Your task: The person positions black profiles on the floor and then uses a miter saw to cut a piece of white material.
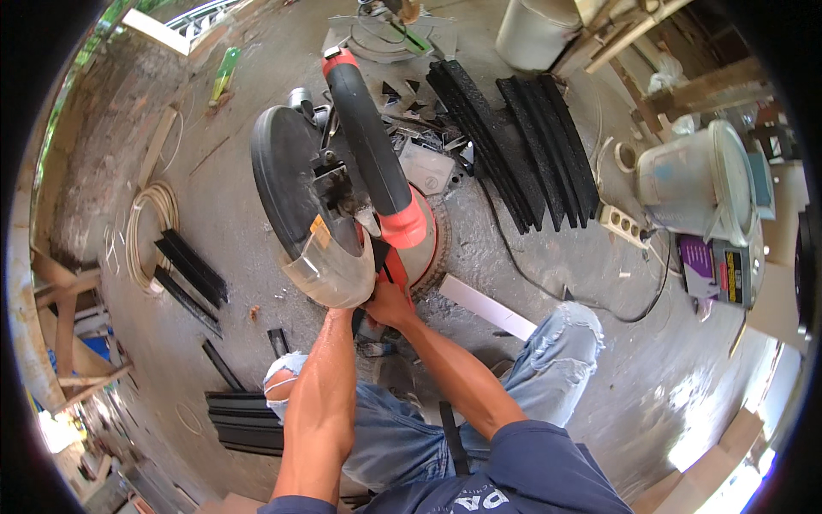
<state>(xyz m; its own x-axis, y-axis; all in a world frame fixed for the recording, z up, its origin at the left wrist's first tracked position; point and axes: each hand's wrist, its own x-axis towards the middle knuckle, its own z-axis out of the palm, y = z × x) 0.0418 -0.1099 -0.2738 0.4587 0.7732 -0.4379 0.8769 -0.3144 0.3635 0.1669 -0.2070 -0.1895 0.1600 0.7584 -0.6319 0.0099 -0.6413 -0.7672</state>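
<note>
Presently:
1. Cut black strips (pixel 190 267) lie left of the mitre saw (pixel 342 197).
2. Left hand (pixel 342 310) is hidden under the blade guard (pixel 330 270); finger state cannot be told.
3. Right hand (pixel 390 304) has fingers curled at the saw base; saw head raised.
4. Uncut black lengths (pixel 514 137) remain at right.

- Mitre saw (pixel 360 197): black blade cover and handle, red-orange body, clear blade guard.
- Profile strips (pixel 514 137): matt black, ribbed.
- Board (pixel 486 307): plain white.
- Jeans (pixel 548 360): faded light blue, frayed white at the tears.
- Bucket (pixel 693 176): white, stained grey.
- Power strip (pixel 625 225): cream.
- Coiled cable (pixel 150 231): off-white.
- Floor (pixel 240 283): grey concrete, mottled.
</note>
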